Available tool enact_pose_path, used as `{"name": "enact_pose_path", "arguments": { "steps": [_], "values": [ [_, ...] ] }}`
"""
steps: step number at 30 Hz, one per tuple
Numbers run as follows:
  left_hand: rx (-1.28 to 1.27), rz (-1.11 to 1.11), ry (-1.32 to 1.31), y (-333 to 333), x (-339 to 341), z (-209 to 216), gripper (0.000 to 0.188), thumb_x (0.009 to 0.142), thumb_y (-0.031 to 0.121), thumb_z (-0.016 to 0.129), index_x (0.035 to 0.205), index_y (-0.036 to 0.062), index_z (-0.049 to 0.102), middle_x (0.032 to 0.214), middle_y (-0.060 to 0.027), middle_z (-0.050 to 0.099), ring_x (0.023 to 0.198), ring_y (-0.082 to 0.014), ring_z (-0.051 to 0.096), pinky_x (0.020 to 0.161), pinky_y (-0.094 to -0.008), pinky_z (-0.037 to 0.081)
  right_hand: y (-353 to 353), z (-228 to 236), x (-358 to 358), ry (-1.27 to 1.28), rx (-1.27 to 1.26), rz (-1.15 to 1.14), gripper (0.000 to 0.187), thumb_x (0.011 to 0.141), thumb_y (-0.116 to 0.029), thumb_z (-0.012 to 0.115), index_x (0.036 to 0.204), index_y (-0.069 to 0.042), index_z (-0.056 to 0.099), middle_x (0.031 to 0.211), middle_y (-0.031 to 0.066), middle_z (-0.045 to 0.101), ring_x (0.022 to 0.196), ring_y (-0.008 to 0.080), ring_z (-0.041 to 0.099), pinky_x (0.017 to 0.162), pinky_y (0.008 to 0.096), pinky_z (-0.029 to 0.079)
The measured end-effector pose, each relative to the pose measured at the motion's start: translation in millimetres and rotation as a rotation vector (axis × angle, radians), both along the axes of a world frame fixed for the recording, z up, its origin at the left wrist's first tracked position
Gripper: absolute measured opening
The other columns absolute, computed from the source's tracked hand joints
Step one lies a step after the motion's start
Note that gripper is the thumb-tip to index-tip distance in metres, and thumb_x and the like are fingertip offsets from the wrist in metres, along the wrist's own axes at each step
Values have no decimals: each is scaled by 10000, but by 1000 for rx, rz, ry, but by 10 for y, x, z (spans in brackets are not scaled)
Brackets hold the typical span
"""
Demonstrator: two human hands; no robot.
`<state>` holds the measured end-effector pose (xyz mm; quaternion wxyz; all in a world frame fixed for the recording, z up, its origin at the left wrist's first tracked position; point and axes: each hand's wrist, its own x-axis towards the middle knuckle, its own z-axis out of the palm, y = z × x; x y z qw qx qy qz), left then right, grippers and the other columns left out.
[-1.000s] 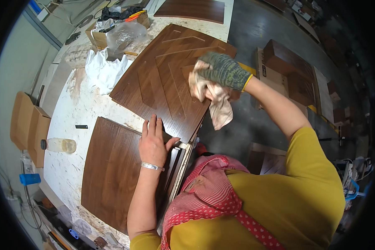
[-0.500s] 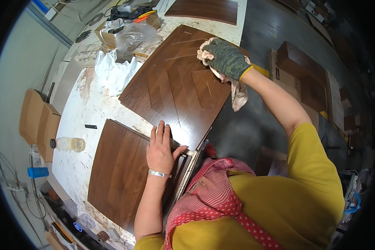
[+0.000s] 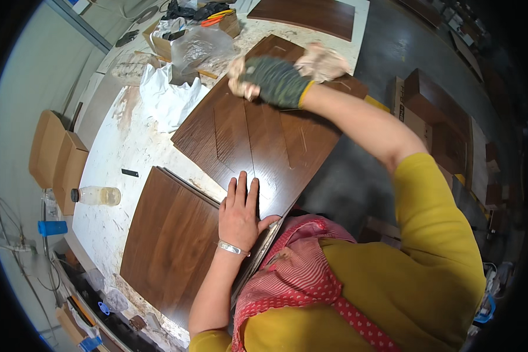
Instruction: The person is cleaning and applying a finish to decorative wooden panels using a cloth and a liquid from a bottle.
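A dark brown wooden panel (image 3: 258,138) with grooved lines on its face lies at an angle on the white worktable. My right hand (image 3: 276,81), in a dark green glove with a yellow cuff, is closed on a pale pink cloth (image 3: 322,61) and presses it against the panel's far part. Some of the cloth bunches past the fingers; the rest trails out behind the wrist. My bare left hand (image 3: 239,211) lies flat, fingers stretched, on the panel's near corner. Next to it, a stack of brown wooden panels (image 3: 164,246) lies nearer to me.
On the stained worktable (image 3: 108,152) are a capped bottle (image 3: 100,195), a small black strip (image 3: 129,172), white crumpled sheeting (image 3: 167,97) and a cardboard box (image 3: 158,44) of odds and ends. Another brown panel (image 3: 305,16) lies at the far end. Brown boxes (image 3: 434,97) stand at right.
My right hand has swept the cloth leftward across the panel, and the cloth's loose end has swung up and away. My left hand has shifted slightly right, still on the near corner.
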<state>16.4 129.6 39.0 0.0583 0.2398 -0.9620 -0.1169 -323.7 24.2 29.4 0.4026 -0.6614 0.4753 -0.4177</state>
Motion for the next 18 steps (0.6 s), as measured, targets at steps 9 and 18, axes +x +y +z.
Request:
{"name": "enact_pose_path", "arguments": {
  "steps": [9,18],
  "values": [
    [18,71,21,13,21,-36,860,650,549,694,1308,45,466,1395,-188,403,1250,-391,410,946,-433,441,190,78,195,1174,-239,-148,127,751,-200,559,827,-106,598,904,164,635,851,355,624,726,458,479],
    [42,121,40,28,143,-88,853,645,539,703,1303,49,468,1402,-168,393,1254,-371,415,945,-423,449,1318,542,-584,1286,52,-222,172,733,-212,578,759,-68,667,777,154,660,732,337,633,710,419,492]
  ]
}}
